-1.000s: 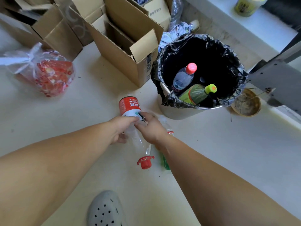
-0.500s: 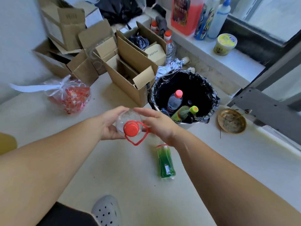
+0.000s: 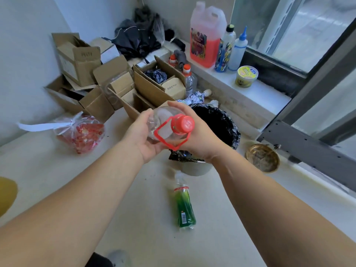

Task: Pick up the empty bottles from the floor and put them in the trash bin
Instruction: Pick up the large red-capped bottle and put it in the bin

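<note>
Both hands hold a large clear bottle (image 3: pixel 163 120) with a red cap and red carry handle, cap end towards me, raised in front of the trash bin. My left hand (image 3: pixel 142 137) grips its left side and my right hand (image 3: pixel 198 135) grips its right side. The trash bin (image 3: pixel 217 124) is a metal pail lined with a black bag, mostly hidden behind my right hand; its contents are out of sight. A green-labelled bottle (image 3: pixel 184 204) lies on the floor just in front of the bin, between my forearms.
Open cardboard boxes (image 3: pixel 119 87) pile up at the back left. A clear bag with red contents (image 3: pixel 81 132) lies on the floor at left. A brass bowl (image 3: pixel 263 158) sits right of the bin. Jugs, bottles and a tub stand on the window ledge (image 3: pixel 240 87).
The red-capped bottle has been lifted off the floor in both hands and raised to bin height. The view has risen, showing the ledge and window. The green bottle has stayed on the floor.
</note>
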